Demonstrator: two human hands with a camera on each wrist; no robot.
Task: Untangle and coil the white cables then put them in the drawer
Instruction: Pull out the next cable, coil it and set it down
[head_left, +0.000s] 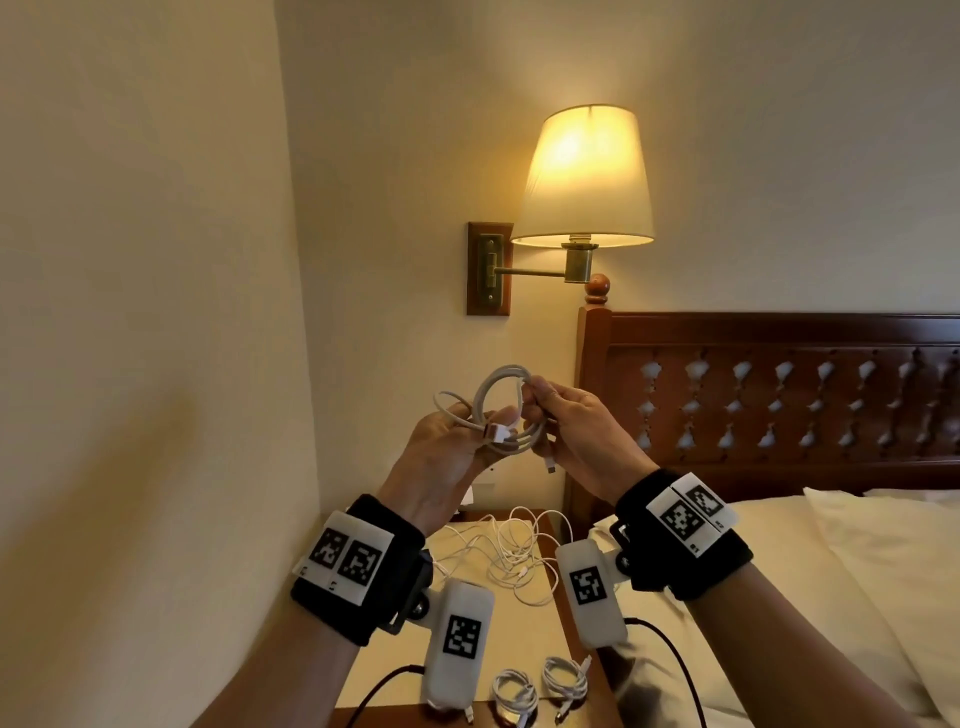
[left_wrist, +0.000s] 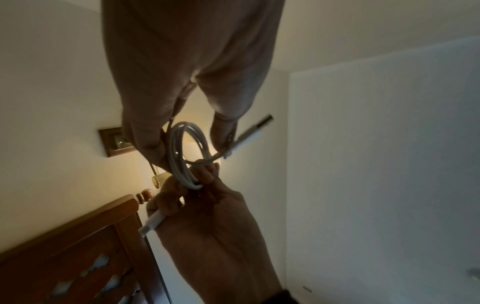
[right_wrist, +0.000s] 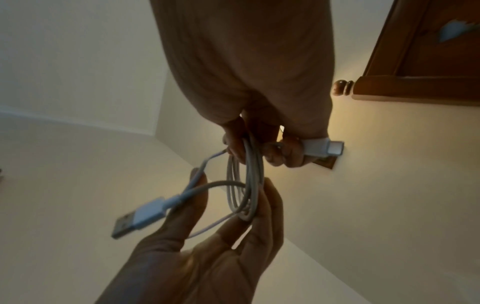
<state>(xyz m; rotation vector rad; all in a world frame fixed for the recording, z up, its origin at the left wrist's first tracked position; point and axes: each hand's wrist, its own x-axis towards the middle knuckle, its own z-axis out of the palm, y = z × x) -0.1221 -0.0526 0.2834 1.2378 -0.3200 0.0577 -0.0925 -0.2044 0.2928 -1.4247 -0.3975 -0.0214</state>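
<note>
Nearest you, two coils (head_left: 540, 686) lie finished on the tabletop (head_left: 519, 639); beyond them a tangle (head_left: 511, 556) waits. Raised above it, your left hand (head_left: 441, 447) and right hand (head_left: 576, 426) each pinch one cable (head_left: 501, 400), mostly looped. Both plugs hang free, so a loosened pinch could let the loops spring open.
</note>
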